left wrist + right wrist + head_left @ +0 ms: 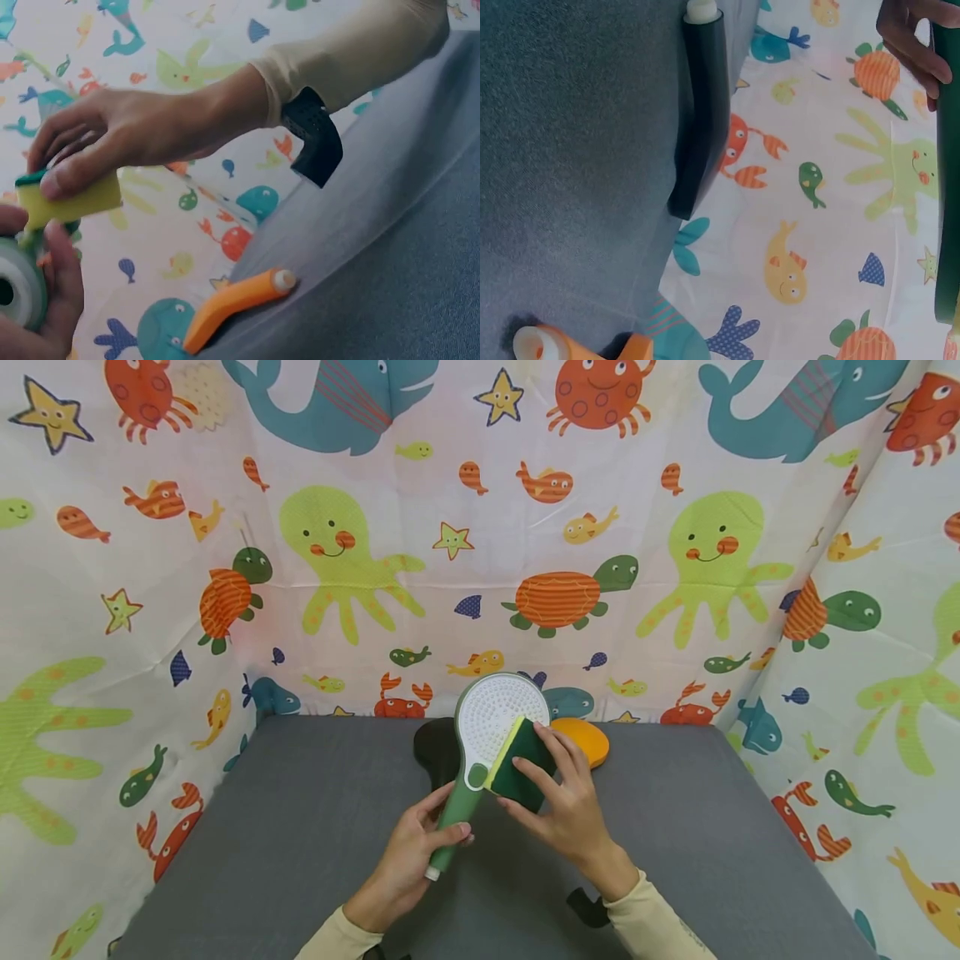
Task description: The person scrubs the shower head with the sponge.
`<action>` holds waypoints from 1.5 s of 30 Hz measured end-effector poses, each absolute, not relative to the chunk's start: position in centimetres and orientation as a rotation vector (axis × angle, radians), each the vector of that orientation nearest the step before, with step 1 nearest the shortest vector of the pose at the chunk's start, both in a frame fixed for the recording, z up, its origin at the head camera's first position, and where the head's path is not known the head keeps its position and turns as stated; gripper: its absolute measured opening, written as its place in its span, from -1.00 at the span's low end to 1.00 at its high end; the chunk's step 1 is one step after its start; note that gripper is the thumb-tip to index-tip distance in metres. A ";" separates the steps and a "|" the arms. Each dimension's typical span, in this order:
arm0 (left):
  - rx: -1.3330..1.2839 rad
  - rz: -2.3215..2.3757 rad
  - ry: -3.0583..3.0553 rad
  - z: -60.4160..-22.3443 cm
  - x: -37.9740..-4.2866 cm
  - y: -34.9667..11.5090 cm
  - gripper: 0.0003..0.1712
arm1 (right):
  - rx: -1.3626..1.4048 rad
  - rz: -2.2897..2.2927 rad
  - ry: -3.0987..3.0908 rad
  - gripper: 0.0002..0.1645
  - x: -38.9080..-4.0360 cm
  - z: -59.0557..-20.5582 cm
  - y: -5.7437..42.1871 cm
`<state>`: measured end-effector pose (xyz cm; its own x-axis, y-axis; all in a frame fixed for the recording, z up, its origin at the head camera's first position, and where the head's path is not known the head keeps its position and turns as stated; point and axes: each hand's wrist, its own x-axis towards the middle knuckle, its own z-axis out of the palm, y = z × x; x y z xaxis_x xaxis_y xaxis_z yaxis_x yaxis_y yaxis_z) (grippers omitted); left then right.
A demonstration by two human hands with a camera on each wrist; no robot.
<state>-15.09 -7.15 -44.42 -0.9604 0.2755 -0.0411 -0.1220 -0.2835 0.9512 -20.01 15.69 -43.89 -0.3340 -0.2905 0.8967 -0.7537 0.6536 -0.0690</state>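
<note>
A green hand shower (497,710) with a white, dotted spray face is held up over the table, tilted, its face toward the head camera. My left hand (411,852) grips it round the green handle. In my right hand (573,806) is a sponge (528,768), yellow with a dark green scouring side, pinched between thumb and fingers. Its yellow side lies at the right edge of the spray face, near the neck. From the left wrist view, the right thumb presses on the yellow sponge (90,201), and the handle's round end (22,281) shows in the left hand.
Behind the hands, a black hand shower (433,747) and an orange one (590,743) lie at the back of the grey table (337,802). A curtain (465,585) printed with sea animals hangs round the back and sides. A black camera mount (587,907) sits at the right wrist.
</note>
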 end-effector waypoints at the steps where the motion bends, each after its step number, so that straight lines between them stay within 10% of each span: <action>1: 0.213 2.320 1.672 -44.5 -15.2 -7.3 -0.20 | 0.826 0.602 -1.900 -0.41 -20.1 -43.8 15.7; 16: 0.209 2.291 1.720 -45.3 -15.5 -7.3 -0.44 | 0.835 0.596 -1.882 -0.42 -20.4 -44.0 16.2; 45: 0.216 2.348 1.625 -45.1 -16.0 -6.8 -0.30 | 0.892 0.674 -1.867 -0.42 -19.4 -44.5 14.6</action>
<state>-16.00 -6.83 -45.14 -0.9505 0.3087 -0.0343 -0.1409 -0.3301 0.9334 -19.37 14.64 -44.50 -0.3053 -0.2967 0.9049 -0.8063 0.5861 -0.0799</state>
